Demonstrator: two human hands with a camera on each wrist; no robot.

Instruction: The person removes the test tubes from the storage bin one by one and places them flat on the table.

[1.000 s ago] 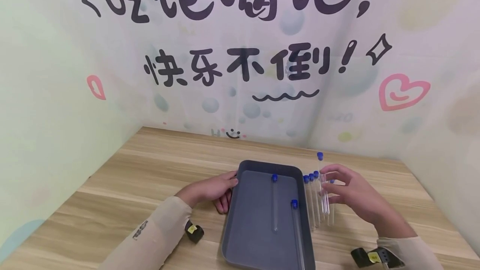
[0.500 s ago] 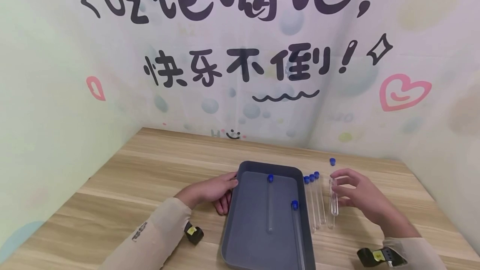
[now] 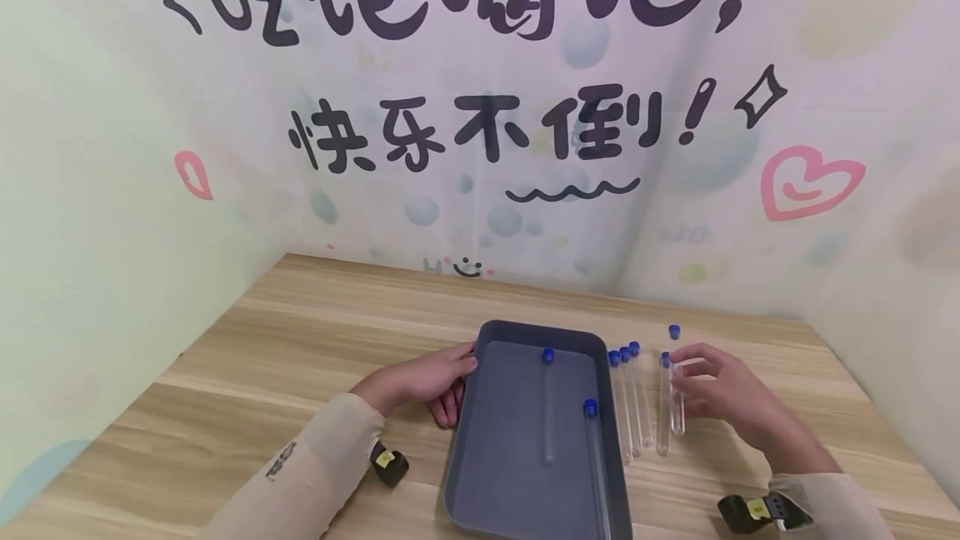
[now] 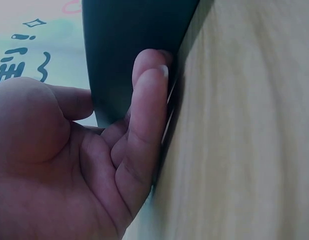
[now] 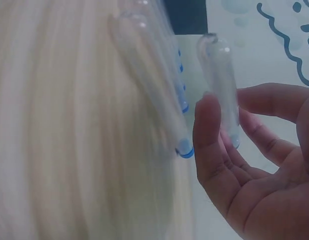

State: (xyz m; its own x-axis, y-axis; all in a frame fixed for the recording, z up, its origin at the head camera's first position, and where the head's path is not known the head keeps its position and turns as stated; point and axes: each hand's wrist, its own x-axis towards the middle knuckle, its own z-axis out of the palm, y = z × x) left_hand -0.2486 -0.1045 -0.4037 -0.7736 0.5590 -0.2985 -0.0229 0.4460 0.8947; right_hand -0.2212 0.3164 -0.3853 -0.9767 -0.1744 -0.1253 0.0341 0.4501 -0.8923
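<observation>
My right hand (image 3: 723,394) pinches a clear test tube (image 5: 222,75) between thumb and fingers. The blue cap (image 3: 674,332) of this tube shows above the fingertips, and its rounded end points down toward me. Just left of it on the table lies another capped test tube (image 3: 664,415). At the left side of the grey tray (image 3: 498,432), my left hand (image 3: 423,382) holds the wall. Its thumb is at the rim and its bent fingers lie against the outer side (image 4: 114,55). Inside the tray are two blue-capped tubes, one farther back (image 3: 549,415) and one near the right wall (image 3: 596,465).
Three more capped test tubes (image 3: 636,407) lie close together along the tray's right side. The wooden table (image 3: 315,332) ends at a printed cloth backdrop (image 3: 480,215). Cloth walls rise at both sides.
My right hand has carried the held tube rightward, past the loose tube on the table, and a little lower. The farther tube in the tray rolled slightly left and back. My left hand stays put.
</observation>
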